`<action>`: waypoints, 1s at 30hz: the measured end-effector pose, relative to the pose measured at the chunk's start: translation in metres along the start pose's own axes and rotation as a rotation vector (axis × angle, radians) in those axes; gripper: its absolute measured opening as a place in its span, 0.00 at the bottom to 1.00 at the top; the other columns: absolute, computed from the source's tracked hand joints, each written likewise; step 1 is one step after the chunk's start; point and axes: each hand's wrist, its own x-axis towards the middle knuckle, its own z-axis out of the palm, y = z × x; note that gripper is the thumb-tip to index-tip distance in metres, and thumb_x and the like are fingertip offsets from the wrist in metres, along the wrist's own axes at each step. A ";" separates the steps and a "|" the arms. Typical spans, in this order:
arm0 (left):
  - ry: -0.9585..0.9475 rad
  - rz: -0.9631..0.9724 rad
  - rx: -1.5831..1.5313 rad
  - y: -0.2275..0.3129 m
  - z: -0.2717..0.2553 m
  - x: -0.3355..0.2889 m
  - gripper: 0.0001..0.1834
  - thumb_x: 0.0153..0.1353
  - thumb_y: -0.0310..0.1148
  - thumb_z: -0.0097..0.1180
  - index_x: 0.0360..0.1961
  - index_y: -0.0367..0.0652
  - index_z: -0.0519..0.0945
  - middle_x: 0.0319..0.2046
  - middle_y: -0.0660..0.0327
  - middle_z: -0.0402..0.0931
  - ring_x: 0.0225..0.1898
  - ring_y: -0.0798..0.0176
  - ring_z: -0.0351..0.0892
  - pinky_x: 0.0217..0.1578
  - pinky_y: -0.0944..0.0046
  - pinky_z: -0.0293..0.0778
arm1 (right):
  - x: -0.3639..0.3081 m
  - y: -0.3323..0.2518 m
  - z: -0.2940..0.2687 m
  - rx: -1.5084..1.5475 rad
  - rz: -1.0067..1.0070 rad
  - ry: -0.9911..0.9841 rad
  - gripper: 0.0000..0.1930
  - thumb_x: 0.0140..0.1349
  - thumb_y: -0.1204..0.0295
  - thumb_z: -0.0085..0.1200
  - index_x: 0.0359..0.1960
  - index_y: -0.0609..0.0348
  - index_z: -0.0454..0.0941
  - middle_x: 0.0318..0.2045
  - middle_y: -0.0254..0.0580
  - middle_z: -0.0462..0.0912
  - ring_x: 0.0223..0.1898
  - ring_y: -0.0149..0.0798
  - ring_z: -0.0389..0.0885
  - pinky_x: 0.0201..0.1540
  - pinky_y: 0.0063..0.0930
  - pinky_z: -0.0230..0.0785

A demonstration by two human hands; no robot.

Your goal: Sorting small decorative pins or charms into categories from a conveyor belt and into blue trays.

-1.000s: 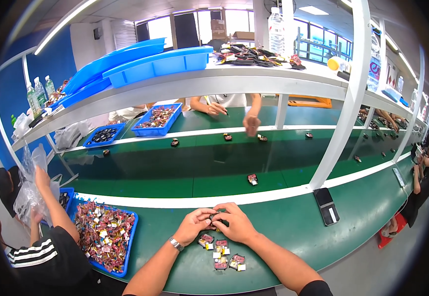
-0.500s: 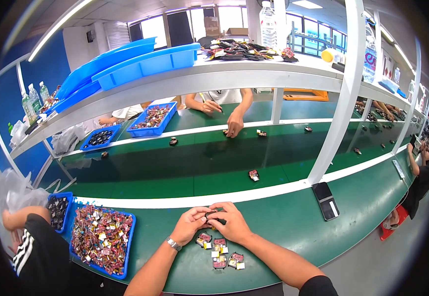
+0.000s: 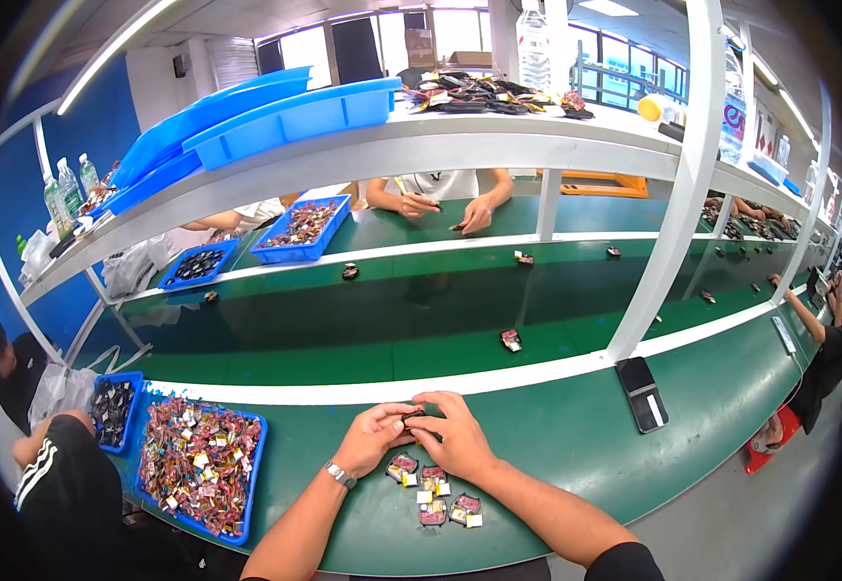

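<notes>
My left hand [image 3: 375, 441] and my right hand [image 3: 452, 438] meet over the near bench, fingertips closed on a small black-cased part [image 3: 413, 418]. Fingers cover most of it. Just below my hands lie several small modules with red circuit boards, black frames and white-and-yellow tabs, among them an upper-left module [image 3: 402, 467] and a lower-right module [image 3: 466, 509]. To the left of my left forearm a blue tray [image 3: 255, 484] is heaped with red circuit boards with wires and white tabs.
A smaller blue tray [image 3: 135, 412] of black parts stands further left, beside a seated person. A black case [image 3: 642, 395] lies to the right. Beyond a white rail, a green conveyor belt [image 3: 421, 320] carries scattered modules. A white post [image 3: 668, 194] supports the shelf overhead.
My hands stay together on the part, fingers slightly shifted. Belt modules have drifted slightly right. The person opposite has drawn a hand back from the belt; another person's head now shows at left.
</notes>
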 end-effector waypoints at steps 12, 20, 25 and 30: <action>0.019 0.020 -0.061 -0.004 -0.007 -0.001 0.14 0.66 0.26 0.54 0.52 0.36 0.74 0.54 0.53 0.75 0.52 0.60 0.78 0.53 0.58 0.78 | 0.002 -0.003 0.001 -0.010 -0.045 0.040 0.09 0.50 0.77 0.63 0.35 0.56 0.83 0.50 0.41 0.77 0.54 0.48 0.73 0.55 0.38 0.69; 0.023 0.026 -0.033 -0.005 -0.006 0.001 0.14 0.66 0.25 0.53 0.52 0.36 0.74 0.54 0.52 0.75 0.52 0.59 0.78 0.53 0.56 0.78 | -0.002 0.004 0.010 0.064 0.028 0.064 0.10 0.50 0.77 0.63 0.36 0.55 0.84 0.51 0.40 0.78 0.56 0.47 0.72 0.54 0.38 0.70; 0.056 0.096 -0.039 -0.007 -0.006 0.000 0.16 0.67 0.25 0.51 0.55 0.33 0.72 0.54 0.51 0.75 0.52 0.59 0.78 0.53 0.59 0.78 | 0.001 0.001 0.012 0.075 0.037 0.021 0.10 0.53 0.77 0.61 0.38 0.55 0.84 0.55 0.42 0.75 0.58 0.49 0.70 0.56 0.40 0.69; 0.080 0.069 0.002 -0.002 0.005 0.000 0.15 0.68 0.25 0.49 0.55 0.33 0.72 0.53 0.52 0.75 0.52 0.61 0.79 0.53 0.62 0.78 | 0.004 0.002 0.007 -0.023 -0.012 0.070 0.09 0.52 0.78 0.61 0.37 0.57 0.83 0.51 0.43 0.77 0.55 0.48 0.72 0.52 0.36 0.71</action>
